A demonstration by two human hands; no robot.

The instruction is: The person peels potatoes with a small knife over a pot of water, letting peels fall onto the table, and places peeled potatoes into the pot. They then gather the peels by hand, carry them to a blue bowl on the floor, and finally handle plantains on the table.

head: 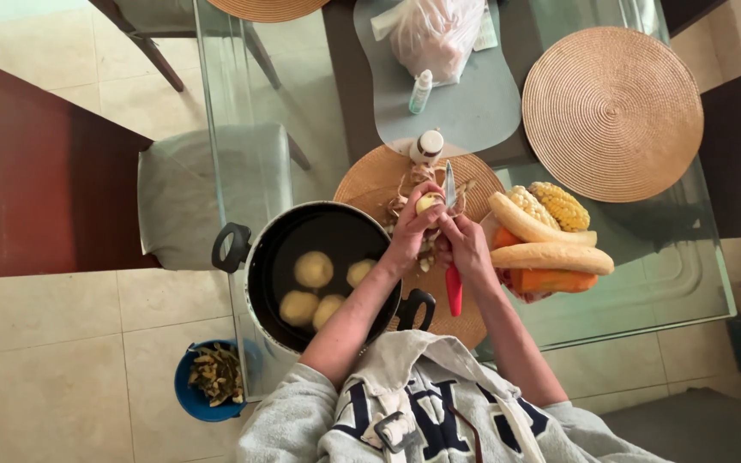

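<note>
My left hand [411,233] grips a small pale potato [428,202], partly peeled, above a round woven placemat [369,176]. My right hand [466,244] holds a red-handled knife [453,289] whose blade [449,183] points up past the potato. Brown peelings [405,189] lie on the mat beside my hands. To the left, a black pot [261,257] with water holds several peeled potatoes [313,269].
A plate with two pale squashes [551,256], corn cobs [559,204] and an orange vegetable [555,280] sits right of my hands. A blue bucket of peelings [213,381] stands on the floor. Further back lie a plastic bag [433,33], small bottles [422,90] and another woven mat [612,111].
</note>
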